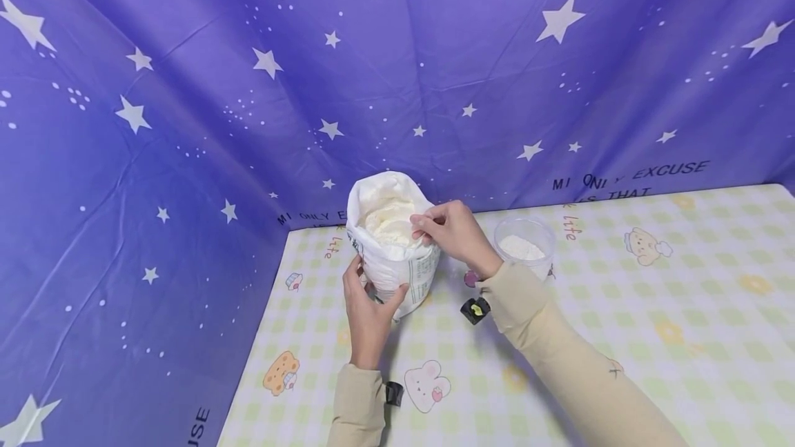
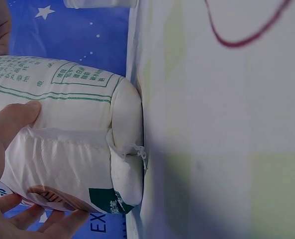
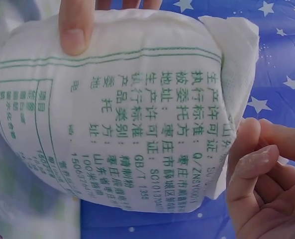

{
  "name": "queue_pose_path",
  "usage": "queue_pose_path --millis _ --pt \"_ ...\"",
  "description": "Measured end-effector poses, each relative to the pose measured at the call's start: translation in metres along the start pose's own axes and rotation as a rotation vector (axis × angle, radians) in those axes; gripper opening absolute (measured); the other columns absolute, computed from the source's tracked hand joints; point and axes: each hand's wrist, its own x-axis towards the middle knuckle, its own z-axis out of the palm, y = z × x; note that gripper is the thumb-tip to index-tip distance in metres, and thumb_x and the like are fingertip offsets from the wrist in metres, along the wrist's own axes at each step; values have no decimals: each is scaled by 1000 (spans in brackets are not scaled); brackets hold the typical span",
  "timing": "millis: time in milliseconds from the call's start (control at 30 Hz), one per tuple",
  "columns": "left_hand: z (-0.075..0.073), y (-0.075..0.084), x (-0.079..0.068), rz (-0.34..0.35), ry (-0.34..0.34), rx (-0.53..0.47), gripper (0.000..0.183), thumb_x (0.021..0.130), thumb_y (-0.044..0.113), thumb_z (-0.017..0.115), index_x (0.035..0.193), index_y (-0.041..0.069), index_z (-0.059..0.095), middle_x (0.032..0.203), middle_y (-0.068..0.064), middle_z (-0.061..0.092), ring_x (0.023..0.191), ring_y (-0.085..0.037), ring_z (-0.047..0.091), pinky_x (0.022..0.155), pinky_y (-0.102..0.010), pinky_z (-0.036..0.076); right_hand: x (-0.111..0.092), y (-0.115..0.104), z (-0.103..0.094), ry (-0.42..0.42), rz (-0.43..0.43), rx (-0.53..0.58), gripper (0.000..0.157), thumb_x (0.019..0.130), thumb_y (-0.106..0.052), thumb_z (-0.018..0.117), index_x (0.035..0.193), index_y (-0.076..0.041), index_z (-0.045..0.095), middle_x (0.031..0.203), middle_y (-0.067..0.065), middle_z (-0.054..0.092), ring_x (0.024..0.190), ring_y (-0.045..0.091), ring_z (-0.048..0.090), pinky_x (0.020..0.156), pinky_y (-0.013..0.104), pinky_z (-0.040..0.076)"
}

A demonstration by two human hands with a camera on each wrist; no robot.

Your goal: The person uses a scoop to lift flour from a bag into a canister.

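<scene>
A white cloth flour bag (image 1: 400, 274) stands upright with its top spread wide, pale flour (image 1: 388, 223) showing inside. My left hand (image 1: 370, 309) grips its lower side, thumb in front and fingers round the far left; the left wrist view shows this grip on the bag (image 2: 62, 119). At the bag's right rim is my right hand (image 1: 450, 230), its bent fingertips close together over the opening. In the right wrist view white powder clings to the thumb (image 3: 256, 158). Whether anything lies between those fingertips I cannot tell.
A clear round tub (image 1: 524, 230) holding white powder stands right of the bag, partly behind the right forearm. A checked, cartoon-printed cloth (image 1: 621, 323) covers the table. A purple star-patterned curtain (image 1: 435, 88) hangs close behind the bag and along the left side.
</scene>
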Motion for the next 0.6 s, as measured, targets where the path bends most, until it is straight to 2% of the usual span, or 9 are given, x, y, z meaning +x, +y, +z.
queue_pose_path --millis 200,400,600 --pt "-1 0 1 -5 -14 3 94 72 18 89 148 8 33 140 -12 42 129 -27 44 106 -40 50 0 9 0 36 94 204 31 98 -22 64 92 6 75 75 13 74 52 6 53 45 16 40" --pt "-1 0 0 -10 -14 0 94 71 17 89 147 7 34 140 -13 42 129 -27 44 107 -40 50 -1 14 2 89 117 266 30 98 -22 64 92 5 74 72 5 73 53 7 54 46 16 42" --pt "-2 0 0 -10 -11 0 94 71 17 89 147 8 35 140 -12 43 128 -26 44 107 -40 50 -3 20 0 100 158 370 33 98 -24 64 98 8 73 73 0 74 58 5 56 50 16 46"
